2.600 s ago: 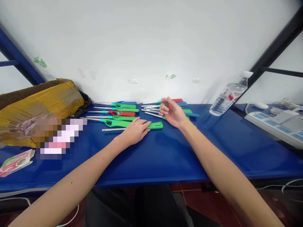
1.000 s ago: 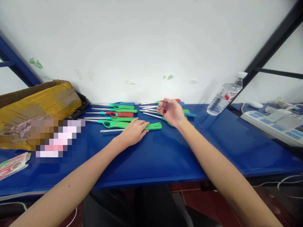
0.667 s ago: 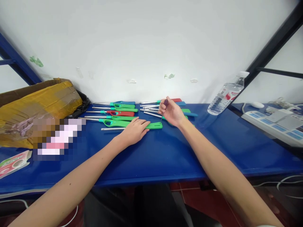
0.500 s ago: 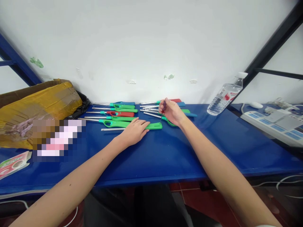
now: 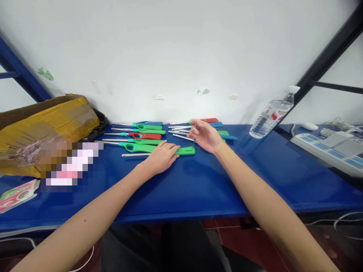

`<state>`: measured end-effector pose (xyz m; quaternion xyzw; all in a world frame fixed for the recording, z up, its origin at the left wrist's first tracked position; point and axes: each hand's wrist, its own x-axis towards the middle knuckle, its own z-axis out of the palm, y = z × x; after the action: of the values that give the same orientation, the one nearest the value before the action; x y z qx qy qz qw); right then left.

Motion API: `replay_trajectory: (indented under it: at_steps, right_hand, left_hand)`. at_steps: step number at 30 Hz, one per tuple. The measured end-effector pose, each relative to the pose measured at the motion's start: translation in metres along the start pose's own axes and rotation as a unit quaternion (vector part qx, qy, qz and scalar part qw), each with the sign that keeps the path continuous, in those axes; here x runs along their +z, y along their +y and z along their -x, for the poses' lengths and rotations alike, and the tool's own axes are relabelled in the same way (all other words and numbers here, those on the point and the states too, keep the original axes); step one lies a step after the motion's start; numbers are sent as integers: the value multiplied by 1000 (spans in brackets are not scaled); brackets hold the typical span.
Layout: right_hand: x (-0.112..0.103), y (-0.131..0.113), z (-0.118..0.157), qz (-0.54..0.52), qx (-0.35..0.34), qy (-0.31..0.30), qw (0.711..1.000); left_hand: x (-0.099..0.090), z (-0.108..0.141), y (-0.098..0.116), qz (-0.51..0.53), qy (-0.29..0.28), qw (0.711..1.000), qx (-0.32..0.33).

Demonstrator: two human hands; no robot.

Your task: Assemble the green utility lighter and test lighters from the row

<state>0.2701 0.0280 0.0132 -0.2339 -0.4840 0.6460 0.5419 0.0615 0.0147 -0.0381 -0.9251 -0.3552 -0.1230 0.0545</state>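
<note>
My left hand [image 5: 163, 156] lies over a green long-nosed gas lighter [image 5: 187, 151] and pins it flat on the blue table, fingers curled across its handle. The lighter's metal tube sticks out to the left from under the palm. Above the handle's right end, my right hand [image 5: 206, 135] is closed round a small screwdriver [image 5: 194, 143], its thin shaft pointing down onto the handle. The screwdriver's grip is hidden by my fingers. Behind my left hand several gas lighters [image 5: 146, 136] lie in a row; behind my right hand is another group of lighters [image 5: 227, 137], partly covered.
At the left stands a taped cardboard box [image 5: 56, 119] with a black plastic bag [image 5: 100, 122] beside it. A printed card [image 5: 17, 196] lies in front. A water bottle [image 5: 269, 115] leans at the right, near a white power strip [image 5: 329, 151]. A wall runs behind.
My right fingers have shifted round the screwdriver, so its red grip no longer shows. My left hand and the green gas lighter stay in place.
</note>
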Motion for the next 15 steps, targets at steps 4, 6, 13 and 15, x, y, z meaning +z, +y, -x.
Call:
replay_trajectory:
  at_steps: [4, 6, 13, 15]
  right_hand:
    - [-6, -2, -2, -26, 12, -13, 1000]
    - [-9, -1, -4, -37, 6, -11, 999]
    - [-15, 1, -6, 6, -35, 10, 999]
    - [-16, 2, -7, 15, -49, 24, 998]
  left_hand:
    - [-1, 0, 1, 0, -4, 1000, -2]
    - [-1, 0, 1, -1, -5, 1000, -3]
    - [-1, 0, 0, -3, 1, 1000, 1]
    - [-1, 0, 1, -1, -2, 1000, -2]
